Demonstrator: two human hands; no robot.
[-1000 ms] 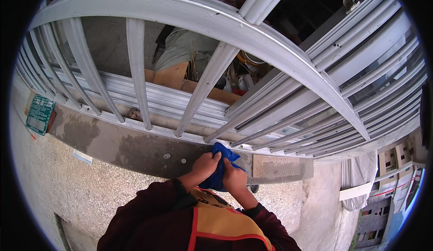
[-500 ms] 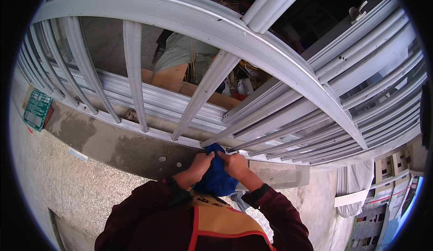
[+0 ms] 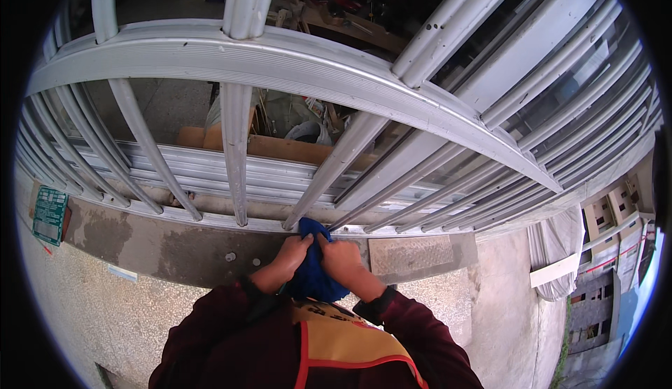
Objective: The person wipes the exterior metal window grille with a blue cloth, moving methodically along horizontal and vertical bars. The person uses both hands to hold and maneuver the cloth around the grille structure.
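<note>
A blue cloth (image 3: 313, 277) is bunched between my two hands in the lower middle. Its upper end is pressed against the bottom rail of the metal window bars (image 3: 241, 158), near the foot of one bar. My left hand (image 3: 285, 257) grips the cloth's left side, thumb pointing up along it. From the right, my right hand (image 3: 341, 259) pinches the same cloth, its fingers partly hidden. Below the hands, the cloth hangs in front of my yellow apron (image 3: 350, 343).
A concrete ledge (image 3: 175, 243) runs under the bars, with two small round pieces on it. On its left end leans a green printed board (image 3: 50, 215). A textured tile (image 3: 411, 255) lies to the right. Behind the bars are a bucket (image 3: 308, 132) and clutter.
My view has shifted, so the bars appear at a different angle. Both hands and the cloth sit slightly further left in the picture, still held together at the bottom rail.
</note>
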